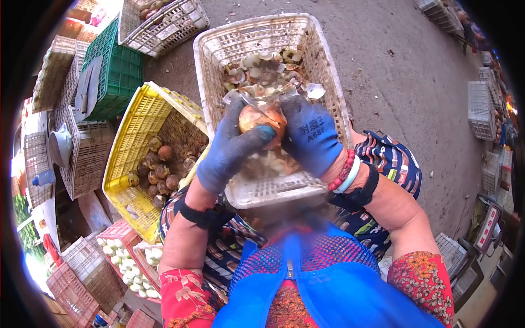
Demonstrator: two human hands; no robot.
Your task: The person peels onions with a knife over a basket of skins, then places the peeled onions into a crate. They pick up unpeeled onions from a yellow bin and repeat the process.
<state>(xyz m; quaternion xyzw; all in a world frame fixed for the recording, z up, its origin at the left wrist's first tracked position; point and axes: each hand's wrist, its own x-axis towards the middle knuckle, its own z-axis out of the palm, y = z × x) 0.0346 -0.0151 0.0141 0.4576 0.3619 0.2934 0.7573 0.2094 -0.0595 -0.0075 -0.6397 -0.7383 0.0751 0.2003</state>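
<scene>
Both my hands wear blue-grey gloves above a white crate [333, 82] that holds peeled skins and scraps [262, 65]. A round orange-brown onion [262, 121] rests in my left hand [232, 139], whose fingers wrap round its side. My right hand [309, 131] is closed at the onion's upper right, with its fingertips hidden behind the loose skin. Thin papery skin sticks out over the top of the onion. Beside the white crate, at the left, a yellow crate [123, 147] holds several brown onions [164, 153].
A green crate [117, 71] with a flat blade-like tool on it stands at the upper left. Another crate [180, 27] is behind it. Pale peeled vegetables [128, 268] fill crates at the lower left. Grey ground [404, 93] stretches right, with stacked crates [481, 109] beyond.
</scene>
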